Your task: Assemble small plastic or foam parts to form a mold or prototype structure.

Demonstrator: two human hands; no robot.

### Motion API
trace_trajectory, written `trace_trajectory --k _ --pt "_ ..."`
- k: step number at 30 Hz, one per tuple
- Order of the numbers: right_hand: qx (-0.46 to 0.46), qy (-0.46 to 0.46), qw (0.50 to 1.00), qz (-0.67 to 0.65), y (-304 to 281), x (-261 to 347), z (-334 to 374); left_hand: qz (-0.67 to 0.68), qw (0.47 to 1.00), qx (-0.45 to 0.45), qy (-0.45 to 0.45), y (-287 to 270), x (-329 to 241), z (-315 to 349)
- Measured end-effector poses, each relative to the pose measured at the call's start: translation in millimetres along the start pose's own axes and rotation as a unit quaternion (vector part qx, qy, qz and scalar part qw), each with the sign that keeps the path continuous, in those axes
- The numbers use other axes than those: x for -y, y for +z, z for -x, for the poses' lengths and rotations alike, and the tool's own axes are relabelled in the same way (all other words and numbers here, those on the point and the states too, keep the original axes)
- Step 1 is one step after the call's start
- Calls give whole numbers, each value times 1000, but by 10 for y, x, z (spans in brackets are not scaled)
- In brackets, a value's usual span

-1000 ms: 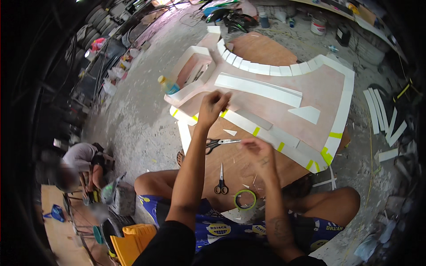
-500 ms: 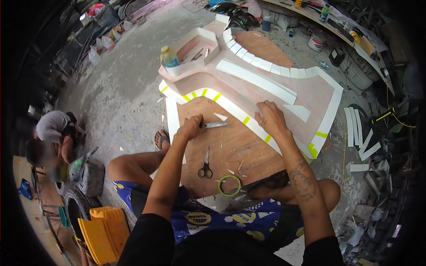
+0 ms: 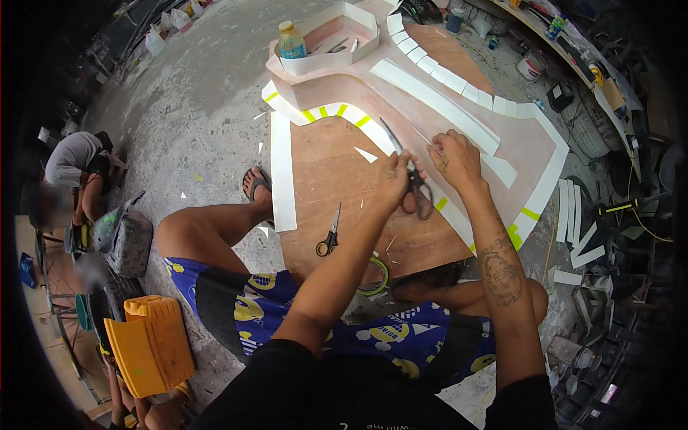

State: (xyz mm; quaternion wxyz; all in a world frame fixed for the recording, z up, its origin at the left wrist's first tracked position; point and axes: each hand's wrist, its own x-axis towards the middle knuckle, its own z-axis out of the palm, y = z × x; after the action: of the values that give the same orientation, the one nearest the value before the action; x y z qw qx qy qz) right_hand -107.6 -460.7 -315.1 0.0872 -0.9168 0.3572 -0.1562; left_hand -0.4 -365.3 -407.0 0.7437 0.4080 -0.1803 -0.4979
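Note:
My left hand (image 3: 396,180) is closed round the middle of a pair of scissors (image 3: 418,203), blades pointing away and dark handles toward me. Close by on its right, my right hand (image 3: 456,162) has its fingers pinched together over the panel; a thin pale sliver seems to stick out of them, too small to name. Beneath both lies a large shaped panel (image 3: 337,93) edged with a white strip (image 3: 380,134), which bits of yellow-green tape cross. A second pair of scissors (image 3: 328,242) rests on the brown board (image 3: 315,168), near a roll of green tape (image 3: 375,278) partly behind my left forearm.
A bottle (image 3: 292,43) stands in the panel's raised tray (image 3: 368,44). Long white strips (image 3: 438,100) lie on the panel, and several more (image 3: 566,208) on the floor at right. A yellow plastic container (image 3: 154,344) is at lower left. Another person (image 3: 75,161) crouches at far left.
My left hand has moved right and up, swinging the scissors round so the blades point away. My right hand has shifted slightly up and right. The view has tilted down.

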Motion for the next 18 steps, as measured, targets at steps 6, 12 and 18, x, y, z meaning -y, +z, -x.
trace_trajectory --k 6,12,18 --pt "23 -17 999 33 -81 174 -115 -158 966 -165 121 283 211 -203" --pt "84 -90 992 -35 -133 -46 -292 -122 947 -262 138 385 273 -260" --pt "141 -81 983 -84 -119 -132 -338 -124 946 -231 191 349 303 -332"
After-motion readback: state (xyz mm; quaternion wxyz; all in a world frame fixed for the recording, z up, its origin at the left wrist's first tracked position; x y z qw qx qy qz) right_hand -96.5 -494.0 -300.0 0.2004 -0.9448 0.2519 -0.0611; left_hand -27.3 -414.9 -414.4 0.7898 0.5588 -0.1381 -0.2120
